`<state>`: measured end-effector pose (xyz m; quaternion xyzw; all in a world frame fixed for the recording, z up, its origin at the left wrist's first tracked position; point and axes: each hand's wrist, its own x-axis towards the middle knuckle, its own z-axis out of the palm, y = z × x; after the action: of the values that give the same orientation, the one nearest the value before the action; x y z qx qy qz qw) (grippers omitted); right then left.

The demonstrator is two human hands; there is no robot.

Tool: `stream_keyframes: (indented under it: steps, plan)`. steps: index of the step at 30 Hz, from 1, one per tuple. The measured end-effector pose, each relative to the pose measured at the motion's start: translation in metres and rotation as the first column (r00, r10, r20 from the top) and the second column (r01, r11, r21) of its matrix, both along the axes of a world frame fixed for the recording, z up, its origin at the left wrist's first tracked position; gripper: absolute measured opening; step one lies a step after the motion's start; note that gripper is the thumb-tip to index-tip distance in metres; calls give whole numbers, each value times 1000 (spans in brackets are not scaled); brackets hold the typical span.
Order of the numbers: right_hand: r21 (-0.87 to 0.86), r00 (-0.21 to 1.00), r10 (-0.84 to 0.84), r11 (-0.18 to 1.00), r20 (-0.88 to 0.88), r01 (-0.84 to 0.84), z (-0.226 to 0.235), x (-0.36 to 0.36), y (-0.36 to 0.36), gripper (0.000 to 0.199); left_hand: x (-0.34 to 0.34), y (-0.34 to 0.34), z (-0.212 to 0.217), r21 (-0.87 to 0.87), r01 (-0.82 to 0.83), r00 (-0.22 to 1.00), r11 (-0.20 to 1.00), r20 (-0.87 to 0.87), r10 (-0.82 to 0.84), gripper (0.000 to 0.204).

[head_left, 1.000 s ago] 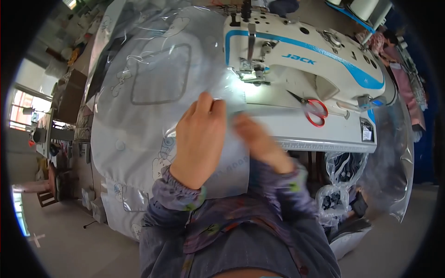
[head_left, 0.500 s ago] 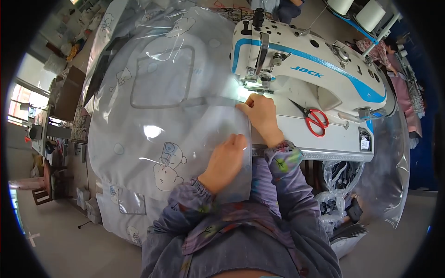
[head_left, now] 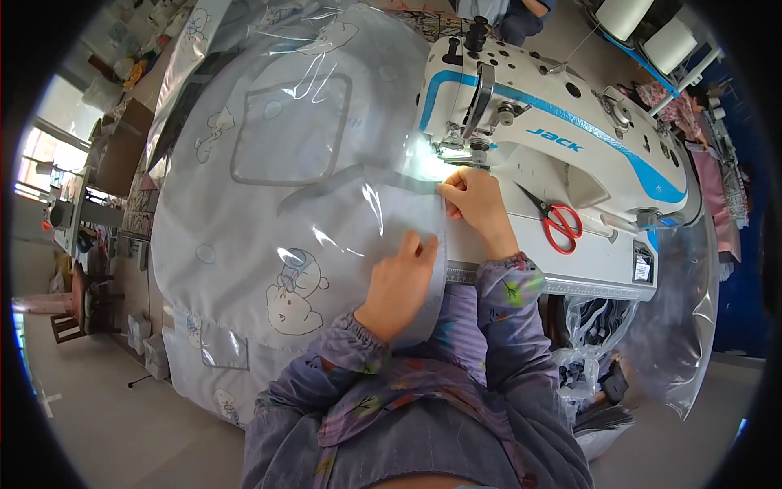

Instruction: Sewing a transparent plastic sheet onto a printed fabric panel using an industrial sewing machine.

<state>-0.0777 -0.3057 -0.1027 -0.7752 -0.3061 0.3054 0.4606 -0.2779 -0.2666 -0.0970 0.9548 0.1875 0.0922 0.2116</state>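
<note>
A large grey translucent sheet (head_left: 236, 236) printed with cartoon bears spreads under the sewing machine (head_left: 554, 122) and drapes toward my lap. Just in front of the lit presser foot (head_left: 472, 155), my right hand (head_left: 479, 208) pinches the sheet's right edge between thumb and fingertips. Lower along that same edge, my left hand (head_left: 399, 285) is closed, its bent fingers gripping the sheet. A raised fold runs through the material leftward from my right hand. Farther left, a rounded-square panel (head_left: 289, 130) is set into the sheet. The needle's tip cannot be made out.
Red-handled scissors (head_left: 562, 228) lie on the machine bed right of my right hand. White thread cones (head_left: 668, 49) stand at the back right. Clear plastic sheeting (head_left: 676, 326) hangs off the table's right end, beside bags of dark material (head_left: 599, 326). A wooden chair (head_left: 77, 306) stands at left.
The machine and scissors sit slightly farther right in view. My right hand has drawn the sheet's edge a little away from the presser foot, and a fold has risen in the sheet.
</note>
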Motion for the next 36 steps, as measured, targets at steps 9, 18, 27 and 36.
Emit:
stream_keyframes:
  steps: [9,18,27,36]
  plan:
    - [71,793,-160,987,588,146,-17,-118,-105,29,-5,5,2,-7,-30,999,1000,-14,30,38]
    - [388,704,217,917,-676,90,-51,-167,-118,56,-3,0,1,-25,-30,999,999,14,31,45]
    - [390,701,176,907,-691,158,-49,-153,-98,59,23,18,1,120,2,999,993,49,-8,50]
    - [392,766,140,907,-628,156,-42,-145,-76,62,42,38,1,204,-41,999,978,18,38,40]
